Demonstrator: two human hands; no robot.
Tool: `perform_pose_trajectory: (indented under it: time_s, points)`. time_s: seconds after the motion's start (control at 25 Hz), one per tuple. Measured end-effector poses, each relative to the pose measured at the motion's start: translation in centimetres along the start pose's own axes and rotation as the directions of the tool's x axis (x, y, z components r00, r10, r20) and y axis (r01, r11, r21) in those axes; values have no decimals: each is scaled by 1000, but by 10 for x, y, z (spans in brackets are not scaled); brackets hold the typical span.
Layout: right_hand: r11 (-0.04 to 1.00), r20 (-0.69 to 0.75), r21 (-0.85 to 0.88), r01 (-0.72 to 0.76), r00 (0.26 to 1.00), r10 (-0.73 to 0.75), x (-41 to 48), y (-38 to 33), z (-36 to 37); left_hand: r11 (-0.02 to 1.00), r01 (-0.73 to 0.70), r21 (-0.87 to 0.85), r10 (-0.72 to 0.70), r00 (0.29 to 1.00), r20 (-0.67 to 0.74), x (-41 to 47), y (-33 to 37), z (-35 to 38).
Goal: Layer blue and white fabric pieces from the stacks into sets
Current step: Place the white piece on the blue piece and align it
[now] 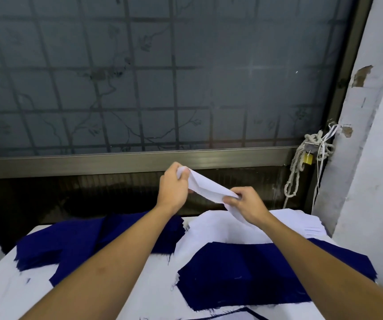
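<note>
frosted window [139,77], padlock [308,159], hands [209,195] pinching white piece [205,185]

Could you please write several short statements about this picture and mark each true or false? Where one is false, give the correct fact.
1. The left hand and the right hand hold one white fabric piece in the air. True.
2. A blue stack lies on the table's left part. True.
3. The left hand rests flat on the blue stack. False: it pinches the white fabric piece's upper end.
4. The white stack lies at the near left corner. False: it lies at the far right.
5. A yellow padlock hangs beside the rope. True.
</note>
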State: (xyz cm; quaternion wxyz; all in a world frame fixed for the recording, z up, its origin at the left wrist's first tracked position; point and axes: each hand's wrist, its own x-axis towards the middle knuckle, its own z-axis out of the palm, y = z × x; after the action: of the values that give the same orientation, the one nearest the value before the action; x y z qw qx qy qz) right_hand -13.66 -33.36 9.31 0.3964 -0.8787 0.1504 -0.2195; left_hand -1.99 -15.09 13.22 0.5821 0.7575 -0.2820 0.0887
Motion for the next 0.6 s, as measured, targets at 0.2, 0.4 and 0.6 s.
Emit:
perform_pose_trajectory:
  time_s: [0.2,0.4,0.6]
  points:
    - [999,-20,-3,34,999,-34,-18,-8,-30,964,146,-222,-179,974,-137,6,2,-42]
    - [999,5,34,-29,1000,29,-41,-16,-43,923,228,-310,-301,930,-211,-3,-1,-97]
    - [997,-35,60,-58,998,60,-66,-20,-45,878,336,-340,-428,870,-246,-29,-14,-144]
